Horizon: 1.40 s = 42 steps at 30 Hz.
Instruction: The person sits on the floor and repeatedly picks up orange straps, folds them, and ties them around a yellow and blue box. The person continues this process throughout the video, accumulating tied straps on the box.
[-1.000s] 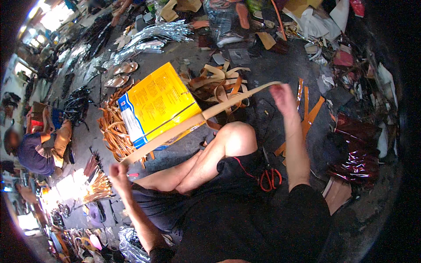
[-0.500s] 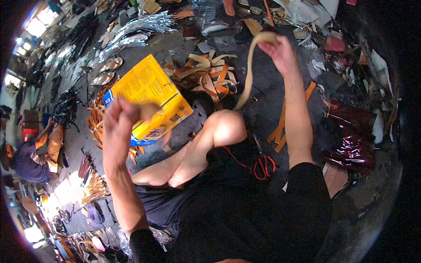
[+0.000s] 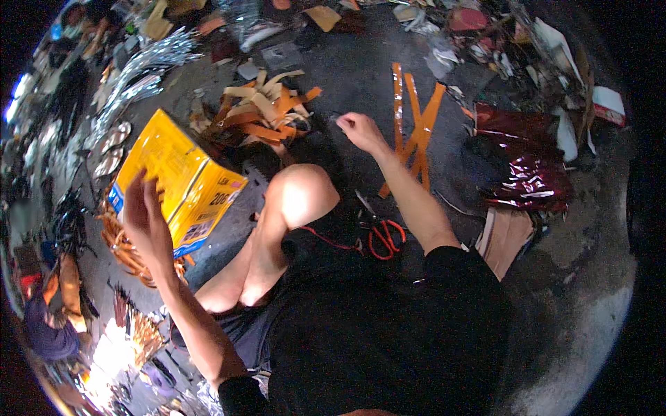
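Observation:
My left hand (image 3: 144, 218) is over the near left side of a yellow and blue box (image 3: 165, 149), fingers stretched out and nothing seen in them. My right hand (image 3: 359, 132) hovers above the dark floor, right of a heap of tan and orange strips (image 3: 260, 111). Its fingers are curled together; no strip hangs from them, and the fingertips are slightly blurred. Several long orange strips (image 3: 425, 125) lie crossed on the floor beyond my right forearm. Red-handled scissors (image 3: 382, 239) rest on the floor between my bent knee and right arm.
Shiny dark red sheeting (image 3: 524, 166) lies at the right, with flat tan pieces (image 3: 505, 239) below it. More orange strips (image 3: 128, 239) are heaped left of the box. Silvery strips (image 3: 149, 66) and scraps cover the far floor. Another person (image 3: 52, 319) shows at the left edge.
The pale strip has left my right hand, which has come down nearer to me. My left hand's fingers have spread. The view has swung to the right.

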Motion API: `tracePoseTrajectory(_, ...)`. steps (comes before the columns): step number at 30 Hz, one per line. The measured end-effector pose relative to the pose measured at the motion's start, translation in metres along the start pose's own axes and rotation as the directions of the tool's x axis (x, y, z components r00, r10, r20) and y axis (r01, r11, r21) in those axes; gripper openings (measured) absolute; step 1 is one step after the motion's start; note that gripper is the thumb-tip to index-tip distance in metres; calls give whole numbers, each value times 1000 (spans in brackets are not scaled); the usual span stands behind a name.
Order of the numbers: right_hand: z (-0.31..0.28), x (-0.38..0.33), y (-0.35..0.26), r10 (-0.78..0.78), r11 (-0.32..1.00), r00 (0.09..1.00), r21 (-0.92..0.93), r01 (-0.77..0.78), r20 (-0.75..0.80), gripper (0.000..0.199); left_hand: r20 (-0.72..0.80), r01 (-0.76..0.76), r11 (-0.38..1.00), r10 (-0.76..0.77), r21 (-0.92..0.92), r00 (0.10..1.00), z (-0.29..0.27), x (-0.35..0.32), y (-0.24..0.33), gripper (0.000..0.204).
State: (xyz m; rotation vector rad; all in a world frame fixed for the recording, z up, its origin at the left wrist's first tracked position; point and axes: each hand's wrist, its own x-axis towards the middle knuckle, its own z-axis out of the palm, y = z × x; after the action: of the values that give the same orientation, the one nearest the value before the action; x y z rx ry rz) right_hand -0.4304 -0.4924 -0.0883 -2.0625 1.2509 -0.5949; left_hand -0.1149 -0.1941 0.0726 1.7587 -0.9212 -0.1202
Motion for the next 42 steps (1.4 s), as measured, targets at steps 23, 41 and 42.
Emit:
tracePoseTrajectory(23, -117, 8, 188, 407, 797, 774, -226, -560, -484, 33, 247, 231, 949, -177, -214, 953, 38, -71, 8, 23)
tracePoseTrajectory(41, -19, -41, -176, -662, 743, 722, 57, 666, 200, 26, 167, -51, 993, 69, -110, 984, 104, -29, 22, 44)
tracePoseTrajectory(42, -16, -49, -184, -524, 834, 804, 361, 418, 281, 26, 178, -129, 992, 129, -12, 976, 101, -30, 23, 46)
